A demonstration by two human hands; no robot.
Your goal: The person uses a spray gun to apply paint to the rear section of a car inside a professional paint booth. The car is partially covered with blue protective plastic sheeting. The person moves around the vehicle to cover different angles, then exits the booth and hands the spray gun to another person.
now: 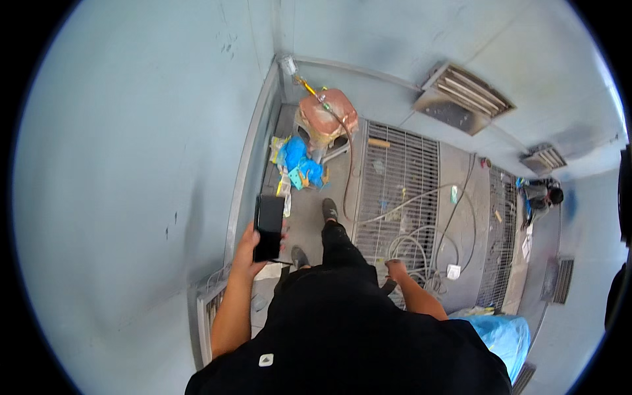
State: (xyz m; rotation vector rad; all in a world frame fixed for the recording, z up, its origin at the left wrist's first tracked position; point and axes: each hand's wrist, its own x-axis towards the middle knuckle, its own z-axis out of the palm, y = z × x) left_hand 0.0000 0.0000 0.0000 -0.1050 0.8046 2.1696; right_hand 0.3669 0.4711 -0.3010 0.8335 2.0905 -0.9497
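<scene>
In my left hand, out in front at the left, is a black smartphone held upright, its screen dark. My fingers wrap round its edges, and a thin dark cord or strap shows by its lower end. My right hand hangs low at my right side with the fingers curled. A dark grey strip shows just beneath it; whether the hand grips this strip is hard to make out. Past the right hand, a coiled grey hose lies over the floor grating.
A stool with a reddish-brown covered seat stands in the far corner, a hose with a yellow fitting above it. Blue plastic lies beside it. At far right a person crouches. Blue sheeting is at the lower right.
</scene>
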